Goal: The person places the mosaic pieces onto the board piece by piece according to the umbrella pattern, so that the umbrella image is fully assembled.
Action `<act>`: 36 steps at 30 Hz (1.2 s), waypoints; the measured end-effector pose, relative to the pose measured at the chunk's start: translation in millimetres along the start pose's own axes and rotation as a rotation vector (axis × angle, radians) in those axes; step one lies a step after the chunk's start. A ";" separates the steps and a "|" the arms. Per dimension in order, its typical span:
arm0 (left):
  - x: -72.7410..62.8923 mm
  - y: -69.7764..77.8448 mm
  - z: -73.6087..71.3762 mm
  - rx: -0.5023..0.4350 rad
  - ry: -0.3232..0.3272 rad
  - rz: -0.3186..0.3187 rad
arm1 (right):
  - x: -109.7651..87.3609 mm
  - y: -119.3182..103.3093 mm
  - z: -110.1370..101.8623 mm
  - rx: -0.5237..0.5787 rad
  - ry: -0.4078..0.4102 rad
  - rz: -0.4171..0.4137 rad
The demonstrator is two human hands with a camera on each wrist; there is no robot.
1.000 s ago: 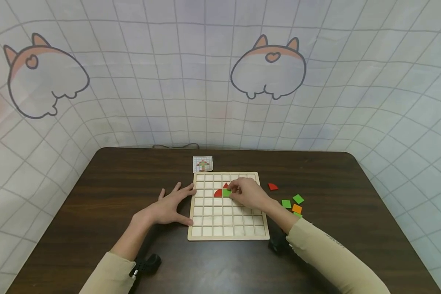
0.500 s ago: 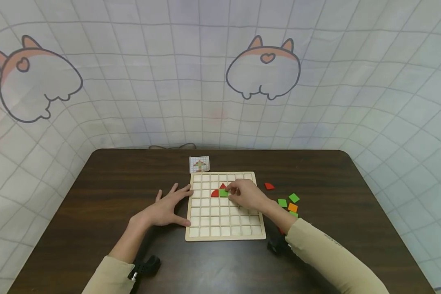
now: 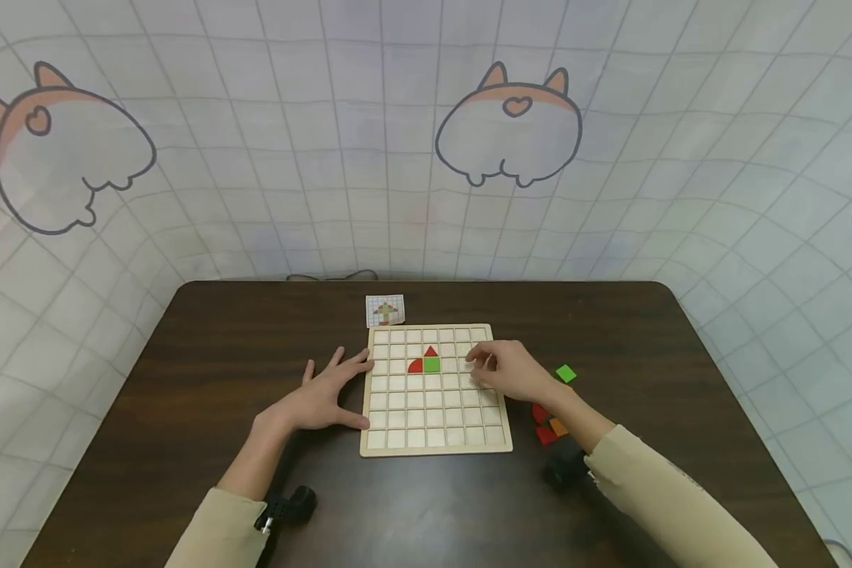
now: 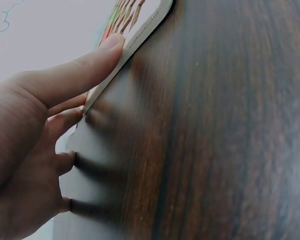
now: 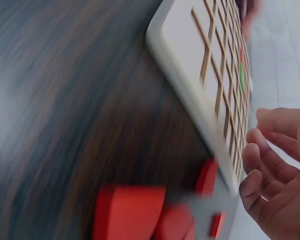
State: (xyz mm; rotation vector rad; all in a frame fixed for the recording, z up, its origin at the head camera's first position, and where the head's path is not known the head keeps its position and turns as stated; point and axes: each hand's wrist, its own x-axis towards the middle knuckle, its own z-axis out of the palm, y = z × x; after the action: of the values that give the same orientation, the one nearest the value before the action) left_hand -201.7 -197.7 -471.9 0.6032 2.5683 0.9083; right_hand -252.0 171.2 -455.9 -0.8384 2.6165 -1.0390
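Observation:
A square wooden grid board (image 3: 433,418) lies on the dark table. On it, a red triangle (image 3: 431,352) sits above a green square (image 3: 431,364), and a red quarter-round piece (image 3: 416,366) is left of the square. My left hand (image 3: 318,398) spreads along the board's left side, thumb and fingertips at its edge; the left wrist view has the thumb (image 4: 85,72) on the rim. Over the board's right edge hovers my right hand (image 3: 514,371), fingers loosely bent. Nothing shows between its fingertips (image 5: 253,150) in the right wrist view.
Loose pieces lie right of the board: a green one (image 3: 566,373), an orange one (image 3: 558,427) and red ones (image 3: 545,435), partly hidden by the right forearm. A small printed card (image 3: 385,310) lies behind the board. A patterned cloth (image 3: 412,158) hangs behind the table.
My right hand has let go of the green square and moved right, away from it, to the board's right edge. My left hand stays at the left edge.

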 end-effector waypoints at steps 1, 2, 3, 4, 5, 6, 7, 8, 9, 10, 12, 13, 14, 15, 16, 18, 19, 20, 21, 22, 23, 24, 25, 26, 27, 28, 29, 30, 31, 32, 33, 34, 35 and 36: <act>0.6 0.2 -0.7 0.003 0.000 0.004 | -4.0 3.7 -5.0 0.006 0.014 0.015; 1.2 0.5 -1.4 0.004 0.000 0.007 | -8.0 6.6 -10.7 0.007 0.030 0.036; 1.7 0.8 -2.2 0.007 -0.004 0.007 | -11.6 9.9 -15.6 0.007 0.047 0.059; 1.7 1.2 -3.1 0.009 -0.011 0.006 | -15.0 12.8 -20.5 0.010 0.061 0.075; 1.9 1.6 -4.2 0.011 -0.016 0.004 | -17.6 16.0 -25.2 0.010 0.077 0.089; 2.1 2.0 -5.5 0.014 -0.015 0.004 | -19.6 19.1 -29.6 0.010 0.093 0.099; 2.1 2.2 -6.2 0.013 -0.011 0.003 | -21.1 22.0 -33.7 0.009 0.110 0.114; 2.0 2.5 -7.0 0.011 -0.004 0.003 | -22.1 24.9 -37.2 -0.001 0.128 0.124; 1.9 2.9 -7.9 0.009 0.001 0.004 | -22.7 27.8 -40.2 -0.012 0.144 0.133; 1.8 3.5 -8.7 0.006 0.003 0.005 | -23.2 30.8 -42.8 -0.024 0.156 0.142; 1.3 4.3 -10.0 0.007 0.003 0.001 | -23.2 36.0 -46.3 -0.051 0.167 0.155; 1.3 4.4 -10.2 0.009 0.001 0.002 | -23.2 38.1 -47.3 -0.065 0.170 0.165; 1.4 4.5 -10.3 0.011 -0.002 0.005 | -23.2 39.8 -47.8 -0.082 0.172 0.175; 1.7 4.4 -10.0 0.013 -0.004 0.008 | -23.0 41.2 -47.9 -0.094 0.171 0.185; 1.8 4.3 -9.8 0.018 -0.009 0.009 | -22.6 42.7 -47.4 -0.107 0.167 0.194; 2.2 3.8 -9.4 0.022 -0.017 0.013 | -21.5 44.7 -45.9 -0.128 0.158 0.200; 2.5 3.3 -9.2 0.023 -0.018 0.015 | -20.5 45.5 -44.9 -0.134 0.160 0.200; 2.6 2.9 -9.0 0.022 -0.018 0.013 | -19.2 46.2 -43.9 -0.142 0.160 0.193; 2.4 2.4 -8.9 0.020 -0.015 0.009 | -17.7 46.9 -42.9 -0.145 0.161 0.190; 2.8 2.4 -9.5 0.020 -0.015 0.005 | -16.0 47.9 -42.6 -0.152 0.163 0.188; 3.2 2.2 -9.7 0.020 -0.015 0.003 | -14.6 48.5 -42.5 -0.158 0.163 0.186; 3.5 1.8 -9.8 0.019 -0.013 0.001 | -13.3 49.1 -42.4 -0.164 0.163 0.186; 3.6 1.3 -9.7 0.020 -0.013 0.000 | -12.3 49.8 -42.5 -0.169 0.158 0.190; 3.6 1.0 -9.4 0.021 -0.012 0.001 | -11.6 50.4 -42.6 -0.175 0.150 0.192; 3.4 0.6 -9.1 0.022 -0.014 0.002 | -11.3 50.8 -42.7 -0.179 0.140 0.197; 3.1 0.3 -8.7 0.021 -0.018 0.003 | -11.3 51.3 -42.9 -0.182 0.128 0.198; 2.7 -0.1 -8.3 0.021 -0.020 0.005 | -11.4 51.6 -43.0 -0.181 0.118 0.199; 2.4 -0.3 -7.9 0.020 -0.020 0.008 | -11.6 51.8 -43.2 -0.180 0.111 0.199; 2.2 -0.3 -7.6 0.019 -0.019 0.010 | -11.7 52.1 -43.1 -0.178 0.107 0.200; 2.0 -0.4 -7.3 0.017 -0.016 0.012 | -11.8 52.2 -43.1 -0.177 0.104 0.197; 1.9 -0.2 -7.2 0.017 -0.014 0.014 | -11.9 52.1 -42.9 -0.176 0.102 0.196; 2.1 -0.1 -7.0 0.015 -0.014 0.017 | -12.0 52.3 -42.6 -0.179 0.102 0.198; 2.5 0.1 -6.7 0.015 -0.011 0.022 | -12.3 52.2 -42.4 -0.182 0.103 0.201; 3.0 0.3 -6.5 0.014 -0.010 0.025 | -12.6 52.2 -42.3 -0.186 0.104 0.205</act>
State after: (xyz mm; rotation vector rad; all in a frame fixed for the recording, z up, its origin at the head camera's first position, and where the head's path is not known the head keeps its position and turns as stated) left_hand -207.1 -199.3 -467.4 0.6434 2.5654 0.8942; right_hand -280.3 233.3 -460.7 -0.5486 2.8474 -0.8155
